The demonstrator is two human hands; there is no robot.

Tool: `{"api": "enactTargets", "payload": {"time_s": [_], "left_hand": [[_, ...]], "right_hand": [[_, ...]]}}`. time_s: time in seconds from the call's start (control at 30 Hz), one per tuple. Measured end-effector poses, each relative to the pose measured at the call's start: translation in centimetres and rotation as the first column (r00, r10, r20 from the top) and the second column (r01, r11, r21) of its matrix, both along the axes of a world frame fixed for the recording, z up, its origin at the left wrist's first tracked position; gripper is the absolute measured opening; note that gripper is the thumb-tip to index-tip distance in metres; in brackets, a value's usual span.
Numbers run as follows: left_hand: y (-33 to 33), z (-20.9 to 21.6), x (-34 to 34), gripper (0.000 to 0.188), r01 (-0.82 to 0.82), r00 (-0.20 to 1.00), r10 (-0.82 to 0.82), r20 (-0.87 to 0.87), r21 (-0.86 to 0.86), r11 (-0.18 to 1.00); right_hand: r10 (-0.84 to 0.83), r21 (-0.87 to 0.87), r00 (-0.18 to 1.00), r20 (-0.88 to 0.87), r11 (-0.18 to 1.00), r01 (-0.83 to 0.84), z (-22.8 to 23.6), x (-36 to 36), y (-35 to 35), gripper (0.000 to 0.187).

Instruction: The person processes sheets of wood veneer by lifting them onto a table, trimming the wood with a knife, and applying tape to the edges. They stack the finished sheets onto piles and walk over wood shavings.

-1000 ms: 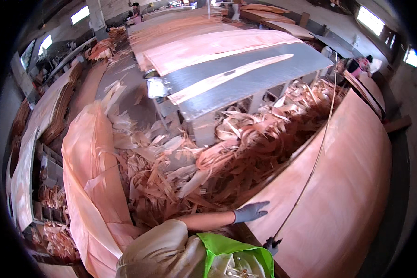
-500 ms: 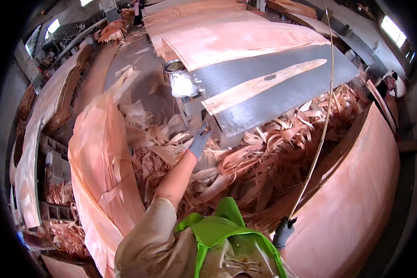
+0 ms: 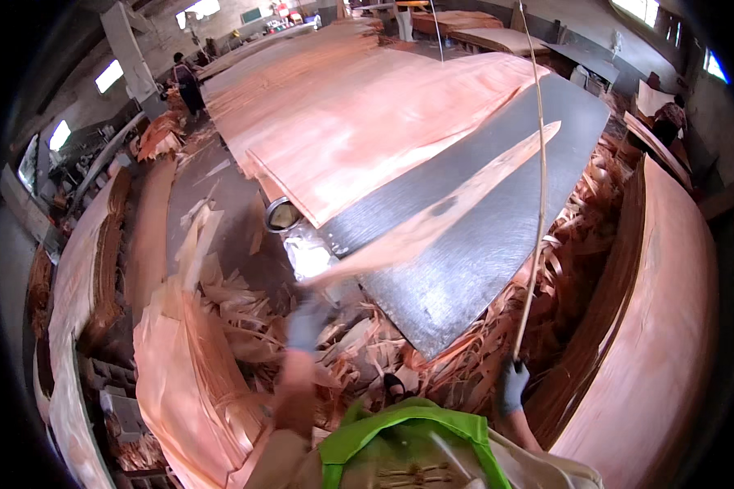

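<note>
My right hand (image 3: 512, 386), in a grey glove, is closed around the lower end of a long thin stick (image 3: 540, 196). The stick rises nearly upright in front of the dark table top (image 3: 457, 285). On that smooth grey surface lies a long, tapering strip of pale wood veneer (image 3: 457, 200), its near end blurred at the left edge. Just below that end is my gloved left hand (image 3: 305, 323), smeared by motion; whether its fingers grip the strip is not visible. Wide pinkish veneer sheets (image 3: 400, 98) cover the table's far part.
Curled veneer scraps (image 3: 359, 350) litter the floor around the table. Stacked sheets stand at the right (image 3: 652, 326) and left (image 3: 81, 261). A metal bowl (image 3: 282, 215) and a white bag (image 3: 308, 254) sit at the table's left edge. Another person (image 3: 187, 85) stands far left.
My view has tilted up and shifted. The left hand has moved left and is now blurred. The veneer strip's near end has shifted toward the table's left edge. My right hand still holds the stick.
</note>
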State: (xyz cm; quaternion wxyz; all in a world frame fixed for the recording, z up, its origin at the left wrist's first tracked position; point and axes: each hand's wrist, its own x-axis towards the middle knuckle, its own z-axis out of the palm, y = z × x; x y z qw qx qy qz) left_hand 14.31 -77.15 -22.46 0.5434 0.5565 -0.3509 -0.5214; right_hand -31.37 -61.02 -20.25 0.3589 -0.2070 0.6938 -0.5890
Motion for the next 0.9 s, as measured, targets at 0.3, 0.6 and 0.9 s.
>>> {"api": "enactTargets", "payload": {"time_s": [0.3,0.6,0.9], "left_hand": [[20.1,26.1,28.7,0.036,-0.313,-0.579,0.716,0.39,-0.917,0.246],[8.4,7.2,31.8,0.076,-0.204,-0.515,0.061,0.855,-0.191,0.96],[-4.2,-9.9,43.8,0.058,-0.144,-0.035,-0.854,0.519,0.843,0.518]], "right_hand": [[0.03,-0.099,0.957,0.288,0.995,-0.002,-0.5,6.9,-16.4,0.024],[0.102,-0.079,0.915,0.39,0.994,-0.077,-0.3,19.8,-28.4,0.028],[0.038,-0.047,0.878,0.478,0.999,-0.017,-0.6,37.9,-39.7,0.022]]}}
